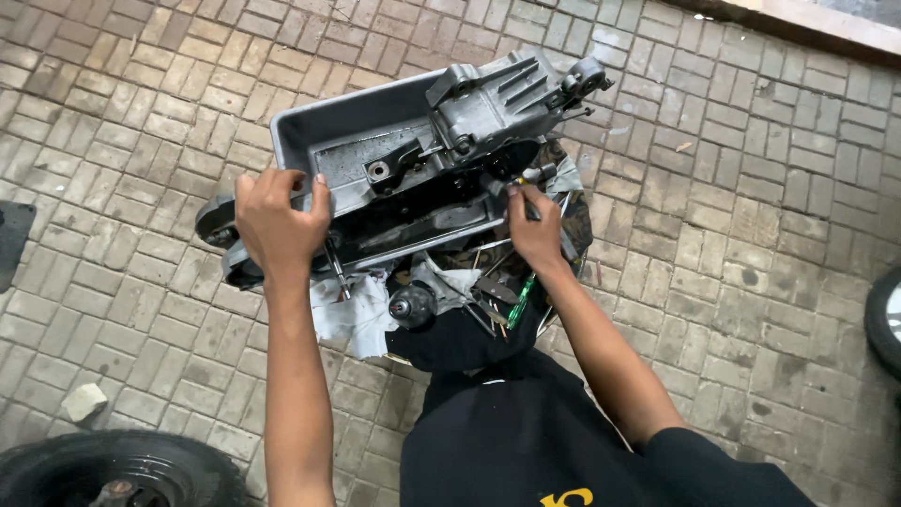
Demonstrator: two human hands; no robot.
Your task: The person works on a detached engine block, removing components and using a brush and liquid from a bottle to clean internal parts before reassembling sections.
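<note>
At the far left, a black rubber tyre [113,474] lies on the grey brick-paved floor [751,188], well apart from the work. The left hand [280,221] is closed over the near left edge of the grey cast-metal engine casing [441,155], which rests tilted in a dark grey plastic tray [310,127] on the floor. It likely steadies the casing best by pressing down and inward, so the part does not rock on the tray's rim. Just below lie a white rag [352,319] and a heap of loose hand tools [488,286]. The right hand [533,230] is gripping a slim tool [519,192] whose tip meets the casing's right middle; keeping it in line with the fitting seems wise, as a slip could skid across greasy metal. Open paving stretches right, with another wheel [887,319] at the frame's edge.
</note>
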